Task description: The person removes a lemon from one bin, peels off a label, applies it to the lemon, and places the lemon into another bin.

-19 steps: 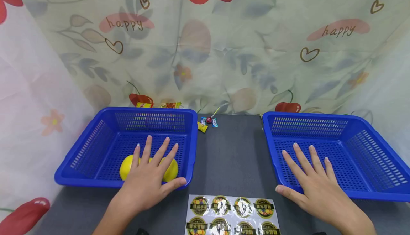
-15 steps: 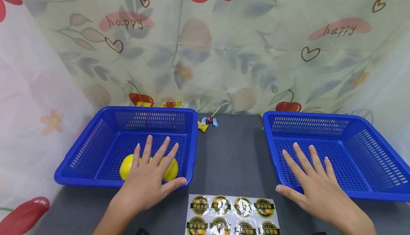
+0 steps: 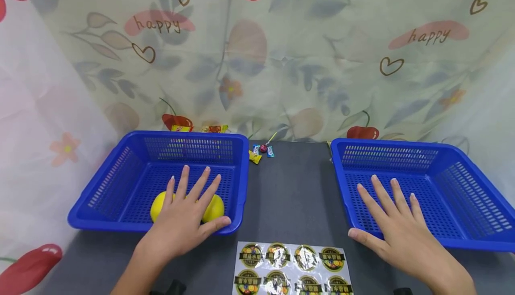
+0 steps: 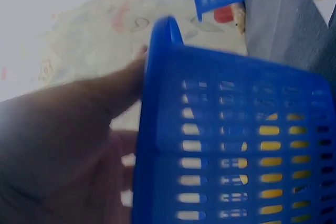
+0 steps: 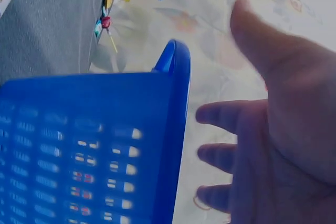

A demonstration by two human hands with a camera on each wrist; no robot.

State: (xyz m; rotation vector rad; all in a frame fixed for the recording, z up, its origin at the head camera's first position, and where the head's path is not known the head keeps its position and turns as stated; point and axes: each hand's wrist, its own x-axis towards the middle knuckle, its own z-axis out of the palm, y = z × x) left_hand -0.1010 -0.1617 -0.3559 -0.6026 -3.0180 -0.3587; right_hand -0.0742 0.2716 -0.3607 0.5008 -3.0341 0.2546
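My left hand [image 3: 179, 221] hovers with spread, straight fingers over the near rim of the left blue basket [image 3: 132, 183]. Two smooth yellow fruits [image 3: 158, 206] show on either side of it, partly hidden behind the fingers. In the left wrist view, yellow shows through the slots of the basket wall [image 4: 163, 103] and the thumb is right at the rim. Over the near left corner of the right blue basket [image 3: 462, 192] is my right hand [image 3: 406, 237], fingers fanned out, holding nothing. The right wrist view has it apart from the basket rim [image 5: 181, 93].
A sheet of round gold-and-black fruit stickers [image 3: 291, 263] lies on the grey table [image 3: 289, 196] between the hands. Farther back are a lollipop [image 3: 263, 148] and small wrapped candies [image 3: 255, 157]. Yellow packets [image 3: 213, 129] show behind the left basket. A printed curtain [image 3: 281, 71] encloses the table.
The head view has tipped slightly, so the scene sits a little higher. My left hand has shifted slightly left and forward, my right slightly right. Both stay spread.
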